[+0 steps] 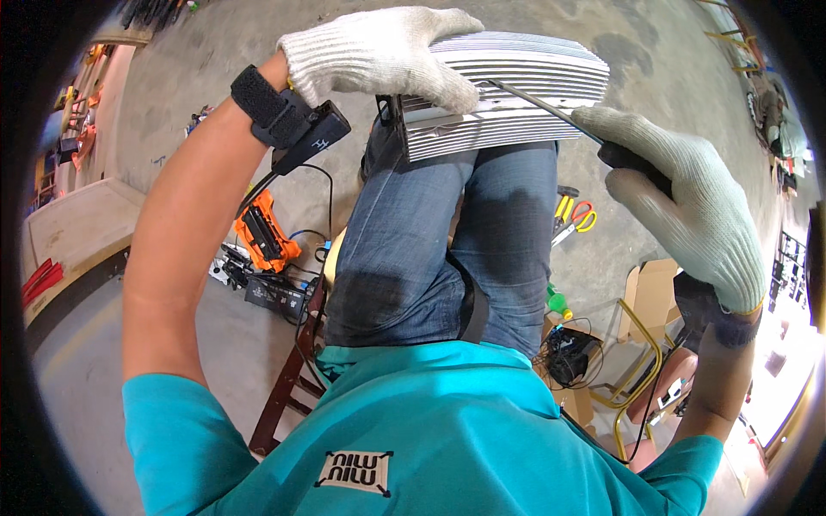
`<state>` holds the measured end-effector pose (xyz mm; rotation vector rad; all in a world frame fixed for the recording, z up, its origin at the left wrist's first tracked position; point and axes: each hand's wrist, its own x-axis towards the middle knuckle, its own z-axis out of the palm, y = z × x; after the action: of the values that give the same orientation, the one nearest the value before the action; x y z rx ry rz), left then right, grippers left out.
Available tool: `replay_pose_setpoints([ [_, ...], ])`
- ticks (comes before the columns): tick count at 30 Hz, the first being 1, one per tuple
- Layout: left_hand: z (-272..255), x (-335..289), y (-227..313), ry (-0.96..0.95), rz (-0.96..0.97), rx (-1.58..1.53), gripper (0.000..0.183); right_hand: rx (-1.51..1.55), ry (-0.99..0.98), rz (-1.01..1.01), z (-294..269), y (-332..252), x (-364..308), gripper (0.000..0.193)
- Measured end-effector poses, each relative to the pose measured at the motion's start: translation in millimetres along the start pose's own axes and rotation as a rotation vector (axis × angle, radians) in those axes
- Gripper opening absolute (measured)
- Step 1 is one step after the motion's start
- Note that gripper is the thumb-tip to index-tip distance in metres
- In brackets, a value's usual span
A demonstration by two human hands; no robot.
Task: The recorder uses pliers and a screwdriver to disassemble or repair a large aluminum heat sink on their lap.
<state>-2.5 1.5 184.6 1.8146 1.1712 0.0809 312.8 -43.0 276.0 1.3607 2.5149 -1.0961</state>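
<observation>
A silver finned metal block (551, 69), which looks like a heat sink, rests across my knees, with a dark end piece on its left side. My left hand (387, 56), in a white knit glove, grips its left part, the thumb lying over the fins and the fingers along the far edge. In my gloved right hand (697, 189) is a screwdriver (542, 107), its dark handle partly hidden by the fingers. The shaft slants left, and its tip meets the middle of the finned face near my left thumb. Whether a screw sits under the tip, I cannot tell.
On the floor to the left lie an orange-and-black tool (267, 232) and cables. Red-handled scissors (582, 219), a green bottle (558, 303) and an open cardboard box (650, 297) are on the right. A wooden table (82, 224) stands far left.
</observation>
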Motion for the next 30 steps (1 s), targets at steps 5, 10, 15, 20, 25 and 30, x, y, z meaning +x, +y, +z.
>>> replay_pose_setpoints([
  [5,-4.0,2.0,0.7,-0.015,0.009,0.026,0.105,-0.032,-0.001,-0.036,-0.8,5.0,3.0,0.059],
  [10,-0.5,5.0,-3.5,-0.004,-0.005,0.006,0.106,-0.070,-0.045,-0.051,-5.5,8.9,7.2,0.058],
  [15,1.9,4.2,-3.6,0.014,-0.031,0.047,0.106,-0.148,-0.058,-0.060,-7.9,7.6,11.3,0.057],
  [20,15.3,3.9,-5.9,0.141,0.105,0.034,0.100,-0.189,-0.117,0.004,-10.9,0.2,11.8,0.058],
  [25,16.8,1.6,-2.6,0.128,0.010,0.020,0.100,-0.248,-0.105,-0.056,-21.6,-9.0,21.6,0.058],
  [30,16.9,0.3,4.5,0.161,0.042,-0.005,0.097,-0.252,-0.212,-0.095,-40.6,-8.0,40.7,0.052],
])
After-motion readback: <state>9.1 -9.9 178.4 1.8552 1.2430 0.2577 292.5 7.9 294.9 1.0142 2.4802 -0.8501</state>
